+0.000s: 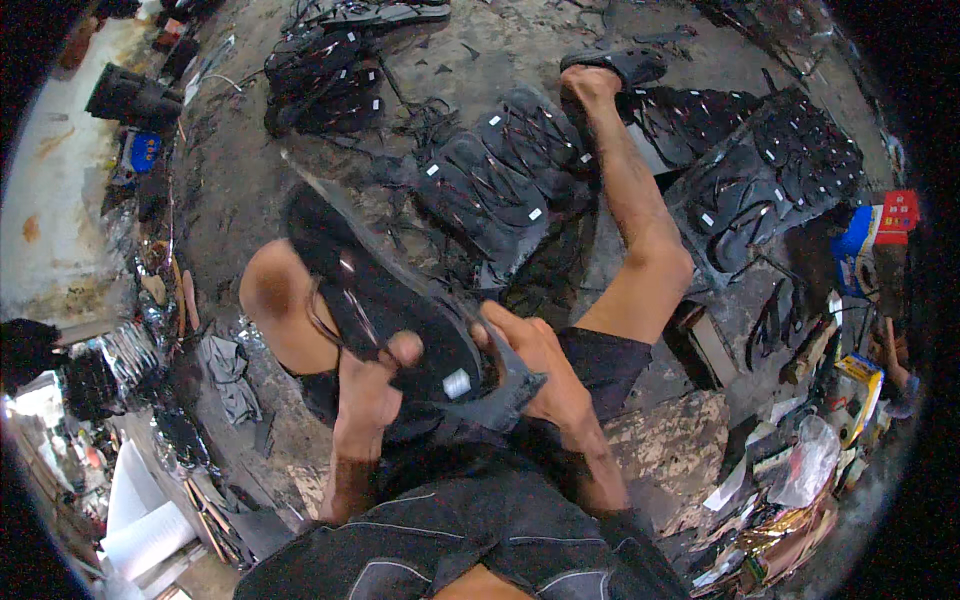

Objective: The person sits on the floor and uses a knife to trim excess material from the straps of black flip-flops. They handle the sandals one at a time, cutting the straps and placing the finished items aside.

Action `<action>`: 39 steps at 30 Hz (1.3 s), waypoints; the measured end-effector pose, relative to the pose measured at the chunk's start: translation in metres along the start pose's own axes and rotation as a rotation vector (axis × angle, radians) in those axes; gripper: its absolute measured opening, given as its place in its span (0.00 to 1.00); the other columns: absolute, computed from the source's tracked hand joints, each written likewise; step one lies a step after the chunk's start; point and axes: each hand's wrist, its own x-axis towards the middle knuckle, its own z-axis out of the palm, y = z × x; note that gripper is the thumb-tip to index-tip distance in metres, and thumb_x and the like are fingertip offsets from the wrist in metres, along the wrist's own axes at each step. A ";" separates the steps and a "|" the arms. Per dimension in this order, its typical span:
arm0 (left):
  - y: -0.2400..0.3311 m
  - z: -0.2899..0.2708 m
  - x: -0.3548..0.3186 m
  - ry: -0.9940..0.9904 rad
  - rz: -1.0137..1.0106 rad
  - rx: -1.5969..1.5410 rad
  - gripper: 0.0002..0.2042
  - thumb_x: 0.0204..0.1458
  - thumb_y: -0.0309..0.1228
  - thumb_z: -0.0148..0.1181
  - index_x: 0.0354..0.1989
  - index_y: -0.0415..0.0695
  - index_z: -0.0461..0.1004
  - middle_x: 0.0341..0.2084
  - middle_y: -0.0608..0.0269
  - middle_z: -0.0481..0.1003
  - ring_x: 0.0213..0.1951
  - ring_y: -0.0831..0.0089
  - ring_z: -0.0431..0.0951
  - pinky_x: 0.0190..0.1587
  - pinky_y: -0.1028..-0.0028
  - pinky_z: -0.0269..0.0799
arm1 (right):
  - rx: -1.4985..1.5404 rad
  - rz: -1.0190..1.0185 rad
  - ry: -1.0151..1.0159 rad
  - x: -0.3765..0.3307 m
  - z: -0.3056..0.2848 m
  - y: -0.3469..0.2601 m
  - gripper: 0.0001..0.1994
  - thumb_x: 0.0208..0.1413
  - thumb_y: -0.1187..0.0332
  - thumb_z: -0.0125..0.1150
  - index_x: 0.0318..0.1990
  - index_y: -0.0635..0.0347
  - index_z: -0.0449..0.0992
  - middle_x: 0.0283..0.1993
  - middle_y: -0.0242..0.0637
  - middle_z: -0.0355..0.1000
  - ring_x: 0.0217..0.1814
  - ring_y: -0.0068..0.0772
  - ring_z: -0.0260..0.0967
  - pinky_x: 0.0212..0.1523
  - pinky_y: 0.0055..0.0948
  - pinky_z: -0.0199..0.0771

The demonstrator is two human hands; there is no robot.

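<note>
Presently, the step in hand looks to be edge work: separating the surplus grey strip from the sole of the black sandal (a judgement; no cutting tool can be made out).

Workpiece pos.: sandal is held up in front of the torso, between the knees, tilted w/ its far end toward the L knee and its near end, bearing a white label, toward the body. The strip runs along the R edge & bends out at the near end.

Hand states: hands are apart, one per side. R hand is clamped on the strip near the label end. L hand is curled at the near L edge of the sandal, thumb over the top; blur hides whether it grips, so cannot tell.

Next move, as judged, calls for: L hand bracing the sandal firmly; R hand drawing the strip away along the edge, w/ steady tension. Caution: an uneven pull could tear the strip or twist the sole. Ref. units: similar sandals lie in a group on the floor, beyond the workpiece.
</note>
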 end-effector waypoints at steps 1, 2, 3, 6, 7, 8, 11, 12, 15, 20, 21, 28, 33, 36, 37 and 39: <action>0.000 0.002 0.000 -0.016 -0.029 0.072 0.31 0.48 0.28 0.72 0.62 0.40 0.67 0.53 0.63 0.73 0.53 0.65 0.75 0.59 0.63 0.72 | 0.062 0.007 0.052 0.012 0.004 0.002 0.09 0.69 0.66 0.46 0.38 0.59 0.70 0.29 0.51 0.71 0.32 0.62 0.70 0.34 0.50 0.71; 0.004 0.007 0.002 -0.011 0.129 0.203 0.32 0.50 0.30 0.72 0.63 0.41 0.66 0.53 0.63 0.73 0.54 0.65 0.73 0.61 0.62 0.70 | 0.122 0.015 0.106 0.023 0.006 0.010 0.10 0.70 0.67 0.44 0.38 0.59 0.71 0.30 0.51 0.71 0.31 0.62 0.69 0.34 0.48 0.71; 0.019 0.024 0.009 -0.025 0.255 0.293 0.30 0.51 0.34 0.70 0.63 0.41 0.66 0.53 0.62 0.73 0.54 0.65 0.74 0.61 0.62 0.70 | 0.101 -0.304 0.264 0.032 0.012 0.062 0.16 0.71 0.58 0.44 0.42 0.62 0.73 0.28 0.37 0.69 0.28 0.29 0.69 0.28 0.32 0.68; 0.105 0.058 0.064 -0.022 0.350 -0.110 0.28 0.56 0.44 0.63 0.61 0.43 0.67 0.50 0.62 0.74 0.52 0.66 0.74 0.60 0.60 0.71 | 0.683 0.331 0.502 -0.001 -0.033 0.053 0.21 0.70 0.44 0.44 0.48 0.52 0.72 0.29 0.25 0.66 0.26 0.20 0.62 0.24 0.21 0.63; 0.134 0.066 0.091 -0.077 0.341 -0.311 0.27 0.57 0.47 0.61 0.60 0.44 0.67 0.50 0.62 0.74 0.52 0.67 0.74 0.60 0.60 0.71 | 0.670 0.315 0.643 -0.018 -0.054 0.070 0.21 0.70 0.45 0.43 0.47 0.52 0.72 0.29 0.26 0.66 0.26 0.20 0.62 0.24 0.22 0.62; 0.160 0.066 0.115 -0.104 0.323 -0.463 0.27 0.59 0.51 0.59 0.60 0.45 0.68 0.49 0.61 0.74 0.51 0.67 0.74 0.60 0.59 0.71 | 0.573 0.269 0.750 -0.037 -0.074 0.086 0.21 0.71 0.46 0.42 0.46 0.54 0.71 0.28 0.28 0.65 0.24 0.21 0.61 0.23 0.23 0.62; 0.095 0.075 0.206 -0.001 0.142 -0.383 0.34 0.58 0.57 0.58 0.62 0.42 0.62 0.53 0.57 0.69 0.55 0.63 0.68 0.63 0.57 0.65 | 0.431 0.329 1.082 -0.102 -0.140 0.091 0.24 0.72 0.45 0.39 0.42 0.58 0.70 0.25 0.31 0.63 0.19 0.22 0.57 0.18 0.24 0.59; 0.015 0.074 0.235 0.109 0.043 -0.109 0.40 0.55 0.57 0.61 0.65 0.39 0.55 0.58 0.52 0.63 0.60 0.59 0.62 0.66 0.56 0.60 | 0.449 0.280 1.088 -0.117 -0.146 0.091 0.25 0.71 0.43 0.40 0.42 0.58 0.70 0.25 0.31 0.63 0.19 0.22 0.57 0.18 0.24 0.59; -0.175 0.076 0.275 0.347 -0.322 0.621 0.62 0.46 0.57 0.70 0.74 0.27 0.36 0.75 0.39 0.46 0.76 0.45 0.45 0.75 0.52 0.43 | 0.379 0.237 1.042 -0.114 -0.132 0.137 0.26 0.70 0.41 0.41 0.42 0.58 0.69 0.24 0.32 0.63 0.18 0.23 0.58 0.17 0.24 0.60; -0.223 0.106 0.312 0.758 -0.183 0.904 0.56 0.41 0.63 0.72 0.69 0.32 0.54 0.65 0.41 0.62 0.68 0.43 0.59 0.71 0.48 0.52 | 0.669 0.269 0.682 -0.059 -0.063 0.096 0.17 0.72 0.53 0.45 0.46 0.58 0.70 0.27 0.33 0.67 0.20 0.28 0.65 0.19 0.29 0.66; -0.220 0.094 0.325 0.820 -0.057 0.886 0.55 0.42 0.62 0.72 0.69 0.33 0.54 0.66 0.41 0.61 0.68 0.44 0.59 0.71 0.48 0.53 | 0.665 0.258 0.598 -0.051 -0.050 0.092 0.19 0.72 0.50 0.45 0.46 0.59 0.69 0.25 0.31 0.65 0.20 0.26 0.62 0.20 0.26 0.64; -0.128 0.078 0.286 0.487 -0.071 0.830 0.50 0.47 0.66 0.65 0.60 0.27 0.67 0.62 0.33 0.67 0.65 0.38 0.67 0.62 0.50 0.67 | 0.362 0.305 0.351 -0.024 -0.023 0.073 0.14 0.71 0.62 0.53 0.56 0.62 0.69 0.27 0.27 0.65 0.23 0.17 0.60 0.24 0.20 0.62; -0.077 0.043 0.233 0.350 -0.267 0.560 0.50 0.55 0.62 0.61 0.66 0.21 0.58 0.64 0.34 0.66 0.62 0.47 0.71 0.62 0.51 0.68 | -0.027 0.329 0.145 -0.044 -0.020 0.055 0.16 0.71 0.56 0.51 0.50 0.62 0.72 0.25 0.33 0.64 0.23 0.22 0.60 0.25 0.29 0.61; -0.078 0.005 0.239 0.041 -0.362 0.151 0.48 0.55 0.57 0.65 0.63 0.17 0.58 0.63 0.34 0.66 0.61 0.52 0.72 0.60 0.54 0.70 | -0.102 0.465 -0.001 -0.044 -0.018 0.042 0.17 0.69 0.56 0.55 0.38 0.64 0.69 0.24 0.50 0.69 0.22 0.47 0.66 0.27 0.43 0.65; -0.067 0.012 0.233 0.014 -0.387 0.078 0.45 0.55 0.52 0.67 0.60 0.15 0.60 0.60 0.34 0.69 0.59 0.55 0.74 0.58 0.56 0.71 | -0.125 0.475 -0.007 -0.044 -0.017 0.043 0.18 0.69 0.55 0.55 0.38 0.64 0.69 0.24 0.50 0.70 0.22 0.49 0.67 0.27 0.43 0.66; -0.067 0.016 0.232 -0.002 -0.393 0.075 0.44 0.56 0.52 0.66 0.59 0.16 0.62 0.57 0.34 0.71 0.58 0.54 0.75 0.57 0.56 0.72 | -0.160 0.466 -0.006 -0.037 -0.013 0.044 0.18 0.69 0.55 0.54 0.38 0.65 0.70 0.24 0.52 0.70 0.23 0.53 0.69 0.28 0.45 0.67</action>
